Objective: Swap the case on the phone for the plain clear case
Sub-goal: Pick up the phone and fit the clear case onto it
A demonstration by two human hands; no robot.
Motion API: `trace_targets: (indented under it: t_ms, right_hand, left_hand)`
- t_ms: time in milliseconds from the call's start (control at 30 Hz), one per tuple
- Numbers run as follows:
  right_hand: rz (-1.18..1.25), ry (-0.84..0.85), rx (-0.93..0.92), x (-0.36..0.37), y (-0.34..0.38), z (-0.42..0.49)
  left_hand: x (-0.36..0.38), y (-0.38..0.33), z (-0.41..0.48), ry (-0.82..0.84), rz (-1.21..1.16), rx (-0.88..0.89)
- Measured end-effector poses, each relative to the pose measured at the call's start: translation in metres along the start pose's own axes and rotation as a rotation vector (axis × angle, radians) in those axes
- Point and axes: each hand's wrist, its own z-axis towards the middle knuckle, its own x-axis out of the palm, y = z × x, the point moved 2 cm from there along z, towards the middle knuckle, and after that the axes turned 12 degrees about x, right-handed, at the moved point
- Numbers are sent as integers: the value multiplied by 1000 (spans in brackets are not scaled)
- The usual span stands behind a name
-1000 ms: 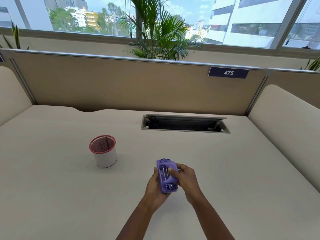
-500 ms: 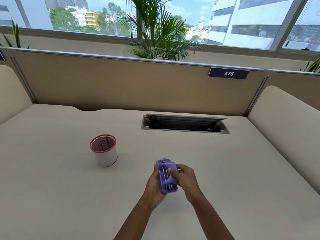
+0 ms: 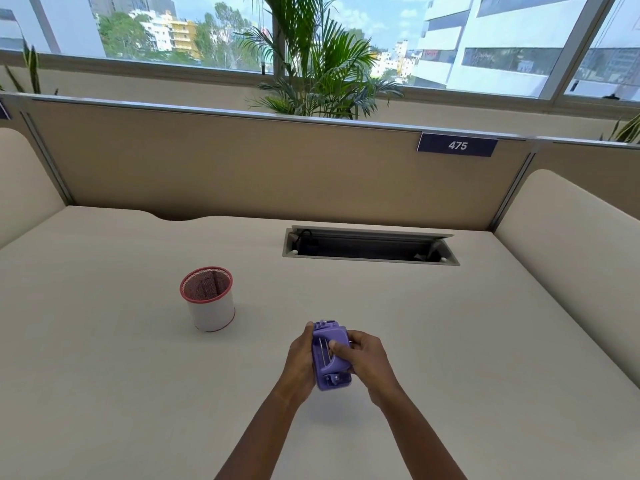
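Observation:
A purple phone case [image 3: 330, 358] with raised ribs and clips is held upright just above the desk, near its front middle. My left hand [image 3: 299, 362] wraps its left side from behind. My right hand [image 3: 363, 358] grips its right side, with the thumb pressed on the purple back. Whether a phone sits inside the case is hidden from view. No clear case shows anywhere in view.
A white mesh cup with a red rim [image 3: 209, 299] stands on the beige desk [image 3: 450, 341], left of my hands. An open cable tray slot [image 3: 370, 245] lies at the back. Tan partitions [image 3: 242, 168] wall the desk behind and at both sides.
Both hands with the purple case have stayed almost in place; the view has shifted only slightly.

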Motion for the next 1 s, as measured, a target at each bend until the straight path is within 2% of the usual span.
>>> trace_targets:
  t_ms: [100, 233, 300, 400, 433, 567, 733, 833, 1000]
  right_hand:
    - [-42, 24, -5, -1, 1, -1]
    - [-100, 71, -20, -1, 3, -2]
    - [-94, 2, -64, -2, 4, 0]
    - [-103, -223, -158, -10, 9, 2]
    - [-104, -249, -165, -12, 9, 4]
    - [-96, -142, -60, -13, 8, 11]
    - [71, 34, 68, -15, 10, 13]
    - [104, 51, 106, -17, 11, 15]
    - [132, 42, 178, -18, 13, 15]
  left_hand:
    - [-1, 1, -1, -7, 4, 34]
    - [1, 0, -4, -22, -133, -10]
    - [2, 1, -7, -42, -206, -38]
    - [0, 3, -12, -94, -185, -83]
    - [-1, 4, -14, -99, -169, -99]
    - [-1, 5, -15, -100, -115, -109]
    - [0, 5, -17, -118, -98, -122]
    - [1, 6, -16, -121, -76, -110]
    - [0, 10, -16, -22, 30, -91]
